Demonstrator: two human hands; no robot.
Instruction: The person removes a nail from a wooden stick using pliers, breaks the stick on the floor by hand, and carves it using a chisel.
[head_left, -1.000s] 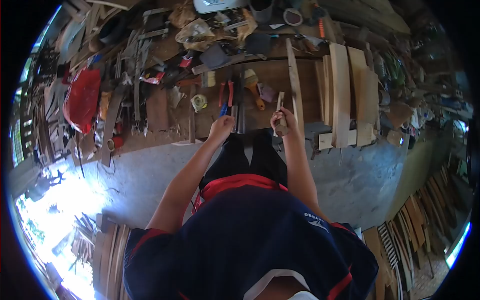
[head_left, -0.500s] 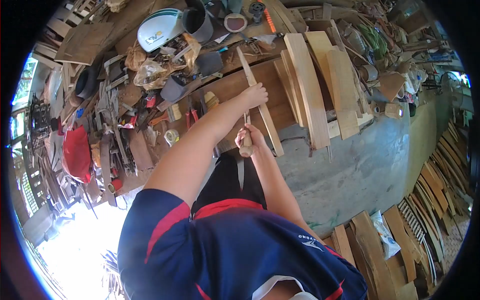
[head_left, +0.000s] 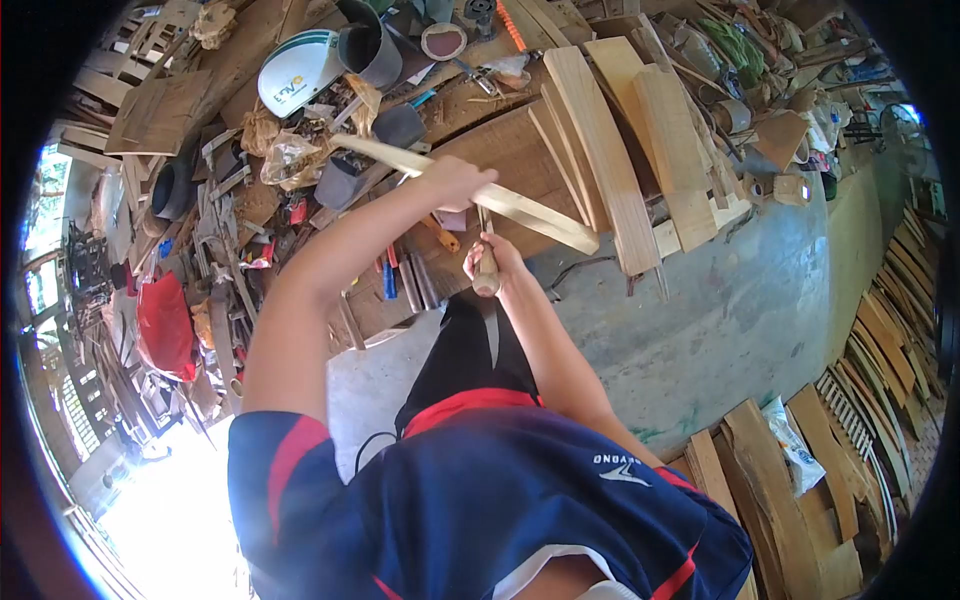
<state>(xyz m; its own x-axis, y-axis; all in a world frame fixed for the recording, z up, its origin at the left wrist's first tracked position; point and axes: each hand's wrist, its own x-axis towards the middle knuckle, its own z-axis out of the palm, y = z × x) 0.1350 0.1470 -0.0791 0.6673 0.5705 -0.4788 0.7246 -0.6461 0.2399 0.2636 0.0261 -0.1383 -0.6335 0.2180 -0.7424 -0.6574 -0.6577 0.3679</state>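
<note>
My left hand [head_left: 460, 184] is closed around a long, pale wooden strip [head_left: 545, 220]. The strip slants over the workbench, its narrower end to the upper left and its broader end to the lower right. Just below it, my right hand [head_left: 505, 257] grips the round wooden handle of a chisel [head_left: 486, 276]. The handle's butt faces me, and the thin metal blade points away, up toward the strip. Whether blade and strip touch I cannot tell. Pale boards [head_left: 605, 160] lie to the right of the strip.
A wooden workbench [head_left: 510, 150] carries a white helmet [head_left: 300, 72], a dark cup [head_left: 370, 55] and plastic bags. Dark metal tools [head_left: 418, 283] lie near its front edge. A red bag [head_left: 165, 325] hangs at left. Planks [head_left: 765, 490] lean at lower right beside the grey floor [head_left: 720, 320].
The wooden strip has swung from steep to a flatter slant, its far end going left. My left hand has moved left with it. My right hand keeps its hold on the chisel.
</note>
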